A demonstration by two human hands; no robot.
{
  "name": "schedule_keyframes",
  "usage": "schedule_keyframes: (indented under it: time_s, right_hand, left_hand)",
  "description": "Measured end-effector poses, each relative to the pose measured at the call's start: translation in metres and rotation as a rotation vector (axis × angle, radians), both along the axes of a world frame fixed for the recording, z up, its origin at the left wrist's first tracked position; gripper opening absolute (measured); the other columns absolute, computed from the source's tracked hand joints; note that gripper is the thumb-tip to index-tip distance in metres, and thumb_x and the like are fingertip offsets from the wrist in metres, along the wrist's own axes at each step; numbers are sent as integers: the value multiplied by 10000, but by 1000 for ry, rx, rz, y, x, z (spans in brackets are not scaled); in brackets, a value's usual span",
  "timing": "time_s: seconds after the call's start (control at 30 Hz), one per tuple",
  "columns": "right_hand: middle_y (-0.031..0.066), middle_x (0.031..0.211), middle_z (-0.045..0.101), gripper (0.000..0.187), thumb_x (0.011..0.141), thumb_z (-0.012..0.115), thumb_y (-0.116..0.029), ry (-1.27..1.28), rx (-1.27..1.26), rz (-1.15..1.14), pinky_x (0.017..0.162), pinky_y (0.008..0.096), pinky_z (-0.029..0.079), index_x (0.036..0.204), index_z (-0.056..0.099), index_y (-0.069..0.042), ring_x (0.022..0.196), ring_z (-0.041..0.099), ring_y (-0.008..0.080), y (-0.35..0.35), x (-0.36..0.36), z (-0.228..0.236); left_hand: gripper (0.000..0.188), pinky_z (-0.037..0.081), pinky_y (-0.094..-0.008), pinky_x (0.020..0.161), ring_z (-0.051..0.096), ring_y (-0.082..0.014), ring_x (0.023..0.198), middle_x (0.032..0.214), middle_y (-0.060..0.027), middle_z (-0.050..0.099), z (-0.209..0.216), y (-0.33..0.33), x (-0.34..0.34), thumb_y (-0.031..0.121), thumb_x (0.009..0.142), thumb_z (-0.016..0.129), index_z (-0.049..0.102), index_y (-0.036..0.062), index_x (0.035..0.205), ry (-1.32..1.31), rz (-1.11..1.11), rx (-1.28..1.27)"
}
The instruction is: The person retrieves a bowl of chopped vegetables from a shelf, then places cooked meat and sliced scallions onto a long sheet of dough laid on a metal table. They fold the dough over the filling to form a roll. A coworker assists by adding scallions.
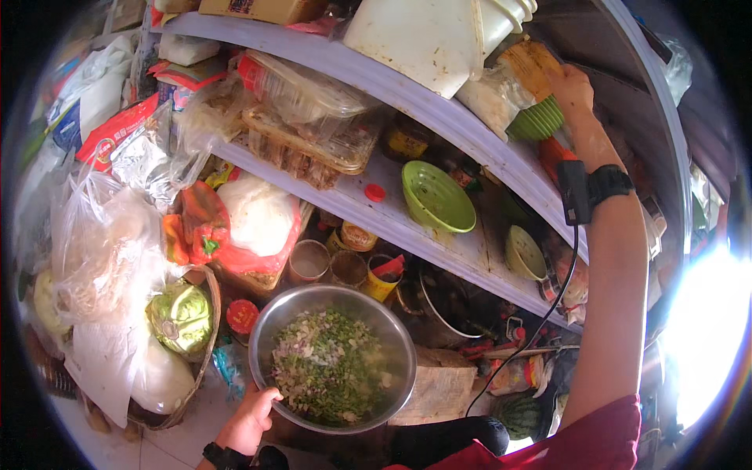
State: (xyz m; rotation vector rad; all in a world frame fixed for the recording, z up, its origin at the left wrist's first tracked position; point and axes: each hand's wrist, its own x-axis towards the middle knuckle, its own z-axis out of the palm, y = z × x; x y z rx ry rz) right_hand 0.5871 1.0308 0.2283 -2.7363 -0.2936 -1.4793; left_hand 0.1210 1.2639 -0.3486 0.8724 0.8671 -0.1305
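Observation:
My left hand (254, 416) grips the near-left rim of a steel mixing bowl (405, 356), the thumb over its edge. Inside lie chopped green herbs (333, 384) with a paler chopped heap (312, 348), whose kind I cannot tell. At the upper right my right hand (573, 92) reaches onto the upper shelf, its fingers curled against a brown-yellow package (529, 67). Just below it sits a green ribbed container (536, 119). The fingertips are partly hidden, so what they grip cannot be made out. A strapped black device with a cable is on my right wrist.
Purple-edged shelves (435, 110) cross the upper scene, holding a green bowl (439, 197), clear plastic boxes (313, 117) and white tubs (415, 39). A basket with a cabbage (180, 317) stands left. Behind the mixing bowl are jars and a pot (439, 305); a wooden block (435, 386) sits beside it.

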Motion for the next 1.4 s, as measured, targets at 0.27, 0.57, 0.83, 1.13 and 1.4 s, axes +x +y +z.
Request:
schedule_keyframes:
  time_s: [0.27, 0.57, 0.83, 1.13, 1.4]
  right_hand:
    - [167, 874, 665, 255, 827, 605, -300, -99, -203, 402, 744, 434, 495, 969, 610, -88, 852, 637, 371, 21, -80, -64]
    - [200, 967, 645, 366, 778, 621, -240, 31, -139, 386, 796, 446, 485, 1093, 554, -67, 915, 615, 394, 18, -125, -71]
    - [157, 1104, 570, 430, 700, 674, -252, -350, -769, 101, 902, 420, 437, 1085, 624, -65, 1088, 508, 347, 7, -138, -45]
    - [135, 1035, 615, 396, 737, 658, -177, 994, -329, 410, 800, 333, 478, 1092, 602, -10, 970, 584, 203, -6, -110, -22]
    - [119, 1082, 651, 268, 869, 542, -146, 249, -995, -57, 836, 332, 486, 1110, 634, -74, 978, 617, 229, -10, -19, -51]
  left_hand:
    - [482, 449, -354, 638, 529, -193, 765, 873, -67, 550, 2, 1, 0, -35, 655, 600, 507, 55, 1119, 73, 3, -15]
    - [467, 452, -350, 626, 540, -186, 725, 838, -55, 561, -6, 1, 1, -27, 655, 597, 541, 53, 1112, -35, -1, -30]
    - [395, 449, -387, 630, 544, -216, 763, 834, -55, 557, -1, -1, 1, -33, 682, 588, 542, 48, 1065, -36, -22, -11]
    - [443, 440, -337, 660, 528, -185, 747, 849, -48, 560, -2, 0, -1, 15, 633, 619, 563, 41, 1072, -46, -24, 13]
    - [496, 443, -352, 667, 522, -185, 807, 886, -49, 552, 1, 0, -1, 26, 635, 620, 532, 63, 1121, -39, -31, 16]
